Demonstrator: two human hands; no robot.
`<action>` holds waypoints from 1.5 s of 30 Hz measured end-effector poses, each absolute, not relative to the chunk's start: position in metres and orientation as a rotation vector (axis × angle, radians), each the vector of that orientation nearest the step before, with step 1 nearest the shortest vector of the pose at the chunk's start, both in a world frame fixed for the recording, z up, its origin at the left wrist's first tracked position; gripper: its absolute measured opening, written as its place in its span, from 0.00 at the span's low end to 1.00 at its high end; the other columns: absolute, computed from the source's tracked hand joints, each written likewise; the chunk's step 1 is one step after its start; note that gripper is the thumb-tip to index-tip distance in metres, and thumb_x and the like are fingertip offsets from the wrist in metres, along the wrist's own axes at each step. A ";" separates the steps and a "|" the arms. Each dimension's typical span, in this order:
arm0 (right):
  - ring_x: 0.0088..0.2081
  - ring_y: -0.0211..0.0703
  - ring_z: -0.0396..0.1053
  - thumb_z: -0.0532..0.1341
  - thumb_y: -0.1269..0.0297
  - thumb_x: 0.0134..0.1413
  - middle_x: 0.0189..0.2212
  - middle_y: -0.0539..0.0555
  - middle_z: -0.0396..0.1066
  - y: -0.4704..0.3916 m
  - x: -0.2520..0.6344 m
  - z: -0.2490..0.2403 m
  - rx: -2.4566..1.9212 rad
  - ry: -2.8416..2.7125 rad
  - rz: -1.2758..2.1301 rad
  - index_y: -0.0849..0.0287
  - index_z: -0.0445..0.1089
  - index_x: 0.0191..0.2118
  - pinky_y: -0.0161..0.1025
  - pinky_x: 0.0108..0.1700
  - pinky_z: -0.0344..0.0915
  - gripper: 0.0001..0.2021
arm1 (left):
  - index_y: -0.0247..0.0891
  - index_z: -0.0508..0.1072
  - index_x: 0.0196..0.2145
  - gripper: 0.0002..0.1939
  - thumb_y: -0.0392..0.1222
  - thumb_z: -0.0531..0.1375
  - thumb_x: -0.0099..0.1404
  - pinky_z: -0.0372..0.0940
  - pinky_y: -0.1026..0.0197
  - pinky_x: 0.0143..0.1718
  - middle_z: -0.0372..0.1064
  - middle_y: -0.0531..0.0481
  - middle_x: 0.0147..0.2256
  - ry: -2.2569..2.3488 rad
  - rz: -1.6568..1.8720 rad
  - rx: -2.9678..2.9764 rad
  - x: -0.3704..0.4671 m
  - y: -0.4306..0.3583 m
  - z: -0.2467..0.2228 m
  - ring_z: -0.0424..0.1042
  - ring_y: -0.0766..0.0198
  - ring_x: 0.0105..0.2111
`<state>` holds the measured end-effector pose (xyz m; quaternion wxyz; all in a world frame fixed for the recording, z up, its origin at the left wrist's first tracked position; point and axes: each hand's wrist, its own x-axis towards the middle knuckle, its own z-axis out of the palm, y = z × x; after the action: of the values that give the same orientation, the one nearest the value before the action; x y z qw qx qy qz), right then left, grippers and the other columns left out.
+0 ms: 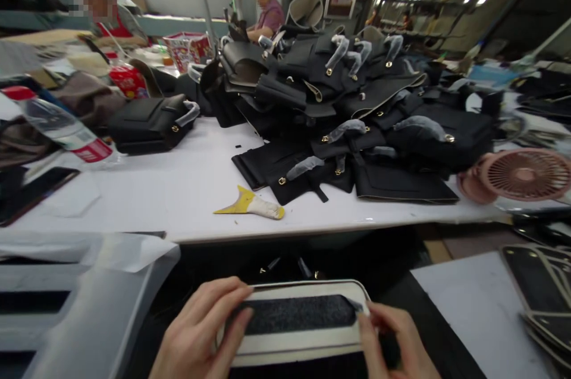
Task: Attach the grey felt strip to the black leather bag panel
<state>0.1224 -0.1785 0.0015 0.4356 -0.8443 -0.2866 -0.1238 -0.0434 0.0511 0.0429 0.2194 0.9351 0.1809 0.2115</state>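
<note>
Head view: the left hand (203, 325) is clamped on the left end of a cream-edged black panel (294, 315), and the right hand (395, 334) pinches its right end. Both are before the white counter (156, 200), where a yellow-ended tool (261, 206) lies.

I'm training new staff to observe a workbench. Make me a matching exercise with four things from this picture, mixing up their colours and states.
Things:
1. Bottle
2. Fan
3. Forked tool
4. Cream-bordered piece

Descriptions:
A. Yellow and whitish, lying on the white table
B. Held by the left hand and the right hand
C. Clear, with a red cap
D. Pink, with a round grille

Right pairs: 1-C, 2-D, 3-A, 4-B
</note>
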 end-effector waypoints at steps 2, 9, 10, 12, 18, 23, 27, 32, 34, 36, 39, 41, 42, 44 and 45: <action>0.24 0.42 0.68 0.61 0.50 0.61 0.25 0.49 0.67 -0.203 0.143 -0.007 -2.204 -0.526 -0.009 0.57 0.69 0.47 0.37 0.28 0.69 0.17 | 0.44 0.70 0.52 0.14 0.35 0.54 0.71 0.67 0.62 0.53 0.72 0.50 0.51 0.145 0.428 2.653 -0.017 0.038 0.058 0.70 0.61 0.51; 0.38 0.46 0.72 0.55 0.41 0.63 0.35 0.55 0.73 -0.205 0.174 -0.017 -1.950 -0.474 0.709 0.60 0.70 0.44 0.35 0.39 0.68 0.24 | 0.34 0.63 0.59 0.20 0.38 0.53 0.72 0.65 0.55 0.54 0.68 0.44 0.56 -0.438 -0.019 2.764 0.058 -0.007 0.055 0.68 0.55 0.52; 0.38 0.45 0.71 0.53 0.42 0.64 0.35 0.54 0.72 -0.203 0.175 -0.015 -1.964 -0.521 0.730 0.59 0.71 0.42 0.34 0.38 0.67 0.23 | 0.34 0.63 0.59 0.20 0.39 0.53 0.72 0.67 0.54 0.51 0.69 0.44 0.54 -0.446 -0.032 2.786 0.062 -0.011 0.051 0.69 0.55 0.50; 0.32 0.42 0.69 0.50 0.43 0.66 0.29 0.52 0.70 -0.201 0.176 -0.011 -2.011 -0.606 0.731 0.58 0.70 0.38 0.34 0.33 0.63 0.23 | 0.34 0.62 0.59 0.20 0.42 0.53 0.73 0.68 0.53 0.45 0.70 0.43 0.50 -0.441 -0.025 2.829 0.068 -0.018 0.044 0.70 0.54 0.45; 0.22 0.36 0.60 0.47 0.48 0.70 0.21 0.47 0.60 -0.201 0.180 -0.015 -2.007 -0.765 0.611 0.57 0.63 0.29 0.34 0.25 0.53 0.23 | 0.36 0.64 0.54 0.17 0.45 0.56 0.71 0.66 0.53 0.39 0.70 0.46 0.44 -0.332 -0.024 2.878 0.079 -0.027 0.035 0.70 0.54 0.40; 0.21 0.35 0.61 0.47 0.56 0.72 0.21 0.46 0.60 -0.204 0.181 -0.027 -1.998 -0.878 0.483 0.57 0.62 0.29 0.32 0.25 0.55 0.19 | 0.37 0.66 0.47 0.13 0.47 0.58 0.69 0.65 0.53 0.37 0.69 0.49 0.43 -0.319 0.025 2.879 0.081 -0.028 0.026 0.70 0.56 0.39; 0.19 0.34 0.64 0.47 0.62 0.73 0.20 0.46 0.61 -0.200 0.180 -0.028 -2.062 -1.035 0.156 0.57 0.64 0.31 0.33 0.23 0.55 0.17 | 0.37 0.67 0.48 0.15 0.48 0.60 0.68 0.65 0.54 0.37 0.70 0.48 0.43 -0.297 0.024 2.891 0.080 -0.030 0.025 0.69 0.56 0.39; 0.17 0.36 0.65 0.47 0.64 0.73 0.18 0.46 0.62 -0.192 0.185 -0.025 -2.126 -1.149 -0.093 0.57 0.63 0.30 0.35 0.23 0.55 0.17 | 0.36 0.66 0.50 0.19 0.49 0.61 0.67 0.66 0.52 0.40 0.69 0.47 0.45 -0.309 -0.038 2.874 0.083 -0.030 0.026 0.69 0.53 0.42; 0.18 0.38 0.66 0.47 0.64 0.72 0.18 0.46 0.63 -0.192 0.186 -0.024 -2.124 -1.170 -0.118 0.57 0.63 0.31 0.36 0.23 0.56 0.16 | 0.36 0.67 0.50 0.19 0.48 0.61 0.67 0.66 0.53 0.39 0.69 0.47 0.45 -0.309 -0.046 2.871 0.083 -0.030 0.024 0.69 0.53 0.41; 0.19 0.39 0.68 0.47 0.65 0.72 0.20 0.48 0.65 -0.194 0.184 -0.024 -2.109 -1.207 -0.158 0.58 0.63 0.33 0.36 0.24 0.58 0.15 | 0.36 0.67 0.51 0.20 0.49 0.61 0.67 0.67 0.54 0.38 0.69 0.47 0.45 -0.335 -0.030 2.865 0.081 -0.030 0.021 0.69 0.54 0.41; 0.19 0.38 0.69 0.47 0.67 0.72 0.21 0.48 0.68 -0.196 0.184 -0.023 -2.095 -1.237 -0.221 0.59 0.64 0.36 0.34 0.24 0.60 0.13 | 0.35 0.66 0.53 0.23 0.51 0.61 0.67 0.67 0.55 0.41 0.69 0.46 0.48 -0.346 0.002 2.872 0.078 -0.032 0.017 0.68 0.54 0.43; 0.19 0.37 0.69 0.47 0.67 0.72 0.21 0.48 0.67 -0.196 0.186 -0.022 -2.100 -1.225 -0.234 0.59 0.65 0.36 0.34 0.24 0.60 0.13 | 0.34 0.65 0.53 0.23 0.50 0.61 0.67 0.67 0.54 0.43 0.68 0.45 0.48 -0.310 -0.015 2.880 0.078 -0.034 0.019 0.68 0.53 0.44; 0.19 0.37 0.68 0.47 0.67 0.72 0.20 0.48 0.67 -0.194 0.188 -0.023 -2.103 -1.215 -0.227 0.60 0.65 0.36 0.34 0.24 0.60 0.13 | 0.34 0.65 0.53 0.22 0.50 0.60 0.67 0.67 0.53 0.43 0.68 0.45 0.48 -0.301 -0.029 2.879 0.078 -0.034 0.020 0.67 0.52 0.44; 0.19 0.38 0.68 0.48 0.67 0.72 0.20 0.48 0.66 -0.191 0.191 -0.024 -2.108 -1.203 -0.213 0.60 0.66 0.35 0.34 0.24 0.60 0.14 | 0.34 0.66 0.52 0.20 0.48 0.59 0.68 0.67 0.52 0.43 0.67 0.44 0.48 -0.296 -0.052 2.881 0.079 -0.036 0.026 0.67 0.52 0.44; 0.19 0.38 0.68 0.48 0.67 0.71 0.20 0.48 0.66 -0.190 0.192 -0.024 -2.112 -1.195 -0.207 0.60 0.66 0.35 0.34 0.24 0.60 0.14 | 0.33 0.66 0.51 0.18 0.47 0.58 0.69 0.67 0.51 0.43 0.67 0.44 0.48 -0.300 -0.055 2.887 0.079 -0.036 0.030 0.67 0.51 0.45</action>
<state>0.1919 -0.1902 -0.0241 0.3458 -0.8137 -0.4603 -0.0797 0.0787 -0.0364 0.0298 0.1190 0.9874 -0.1027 -0.0189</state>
